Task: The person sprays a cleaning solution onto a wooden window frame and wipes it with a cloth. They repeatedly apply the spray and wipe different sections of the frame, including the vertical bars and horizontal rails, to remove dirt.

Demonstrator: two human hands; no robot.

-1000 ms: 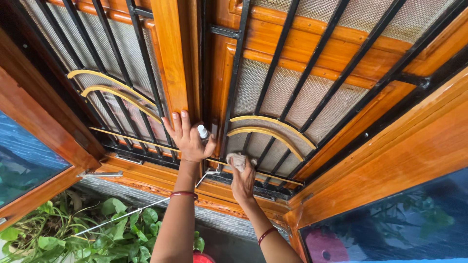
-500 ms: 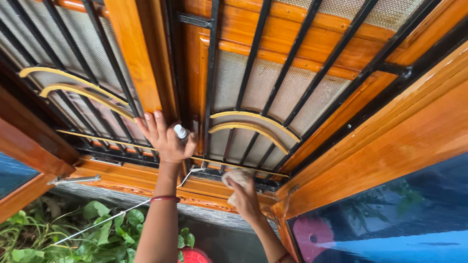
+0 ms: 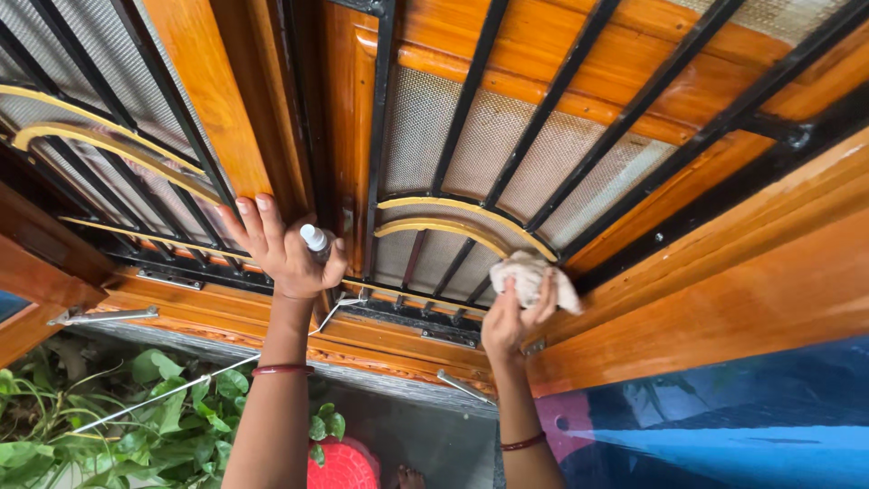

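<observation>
My left hand [image 3: 282,249] presses against the black window grille [image 3: 453,136] beside the orange wooden mullion [image 3: 213,100], with a small white-capped bottle [image 3: 315,240] tucked between thumb and palm. My right hand [image 3: 516,312] holds a crumpled pale cloth [image 3: 529,276] against the lower right end of the yellow curved bars [image 3: 444,226], where the grille meets the wooden frame. Both wrists wear red bangles.
Varnished wooden window frame [image 3: 724,272] surrounds mesh-backed panes. An open sash with blue-tinted glass [image 3: 724,426] hangs at lower right. Metal stays [image 3: 100,315] stick out from the sill. Below are green plants [image 3: 109,417], a taut white cord [image 3: 181,389] and a red round object [image 3: 344,464].
My right hand with the cloth has moved from the bottom rail up and to the right, to the end of the yellow arc. The view has shifted; the left hand stays on the grille.
</observation>
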